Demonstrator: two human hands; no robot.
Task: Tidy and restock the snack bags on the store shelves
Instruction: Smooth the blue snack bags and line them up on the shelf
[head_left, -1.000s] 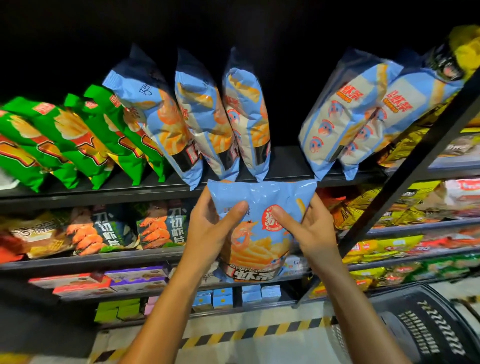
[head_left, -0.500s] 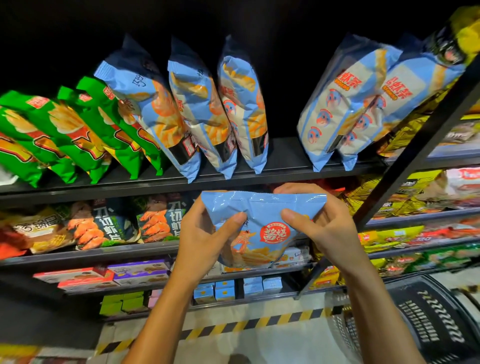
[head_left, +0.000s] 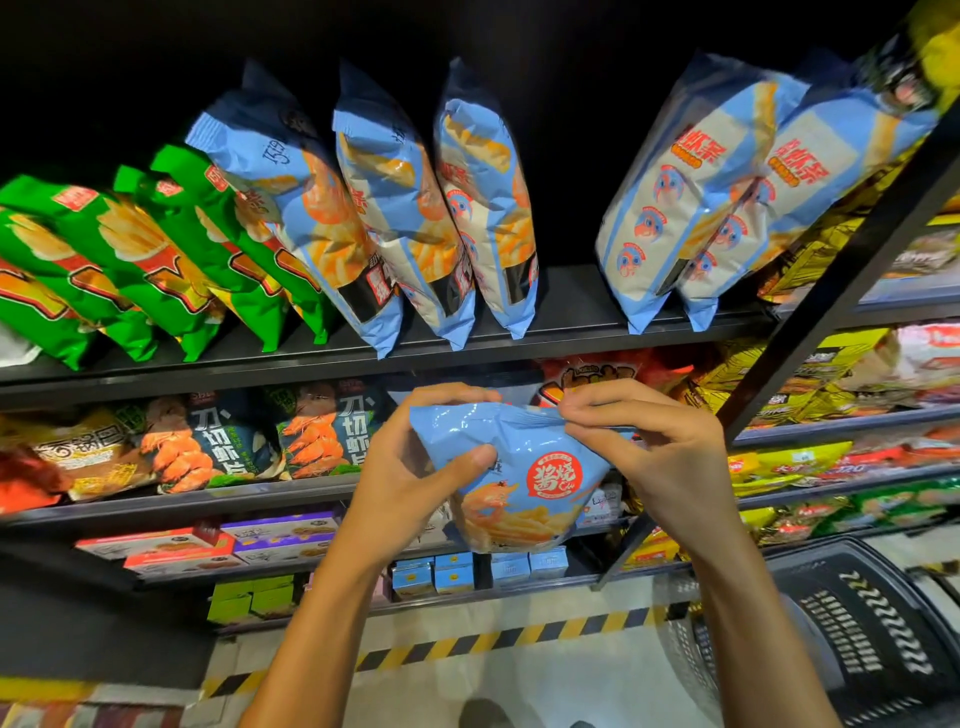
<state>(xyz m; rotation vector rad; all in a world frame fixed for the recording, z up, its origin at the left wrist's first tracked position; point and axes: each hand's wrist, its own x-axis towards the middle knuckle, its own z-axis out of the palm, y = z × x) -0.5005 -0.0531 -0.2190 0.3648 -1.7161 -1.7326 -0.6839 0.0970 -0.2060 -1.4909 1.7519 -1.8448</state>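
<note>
A light blue shrimp-stick snack bag (head_left: 524, 467) with a red round label hangs in front of the second shelf, held by both hands. My left hand (head_left: 415, 467) grips its left side, thumb across the front. My right hand (head_left: 644, 447) pinches the bag's top right corner. Above, on the top shelf (head_left: 566, 306), three matching blue bags (head_left: 395, 208) lean left and two more blue bags (head_left: 727, 192) lean right, with a bare gap between the groups.
Green chip bags (head_left: 156, 260) fill the top shelf's left end. Shrimp chip bags (head_left: 218, 441) sit on the second shelf, boxed snacks (head_left: 208, 545) lower down. A black upright post (head_left: 831, 291) slants on the right. A black shopping basket (head_left: 857, 634) stands on the floor at lower right.
The bag has dropped slightly and tilted. My right hand moved from the bag's side up to its top right corner and now pinches it. My left hand kept its grip.
</note>
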